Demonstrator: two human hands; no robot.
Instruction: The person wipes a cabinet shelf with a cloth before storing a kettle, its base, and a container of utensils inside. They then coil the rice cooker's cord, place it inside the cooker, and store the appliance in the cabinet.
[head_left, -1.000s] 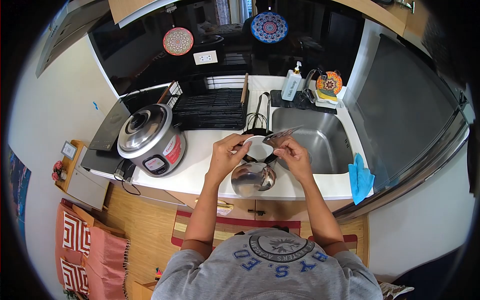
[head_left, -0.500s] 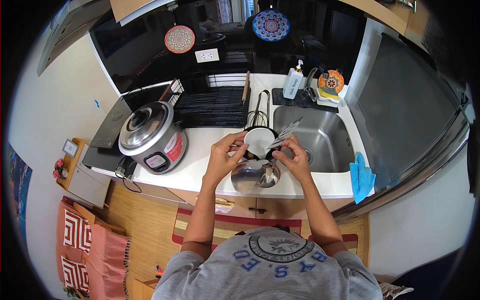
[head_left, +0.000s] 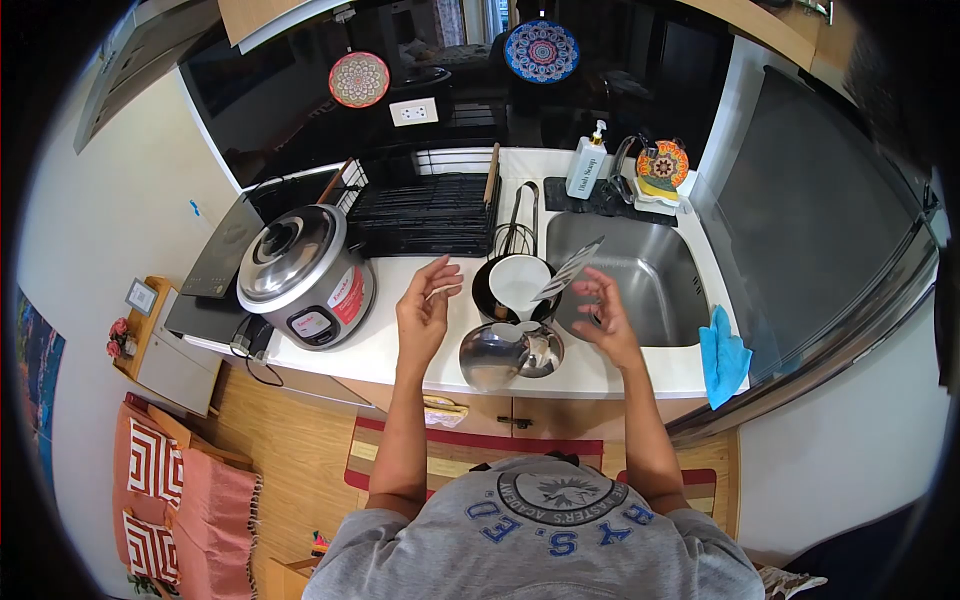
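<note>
A white bowl (head_left: 520, 280) rests in a black pan (head_left: 484, 298) on the counter, left of the sink. A striped grey-and-white utensil (head_left: 572, 268) leans out over the bowl's right side. In front of the pan are shiny metal bowls (head_left: 492, 358), close to the counter's front edge. My left hand (head_left: 428, 302) hovers to the left of the pan, holding nothing, with its fingers apart. To the right of the bowl, above the sink's left edge, my right hand (head_left: 604, 312) is also empty with spread fingers.
A rice cooker (head_left: 318, 285) stands at the left beside a black dish rack (head_left: 425, 215). The steel sink (head_left: 660, 275) lies to the right, with a soap bottle (head_left: 586, 168) behind it. A blue cloth (head_left: 724, 358) hangs over the front right edge.
Both hands have let go of the white bowl and moved apart, the left one leftward and the right one rightward. The metal bowls have shifted slightly.
</note>
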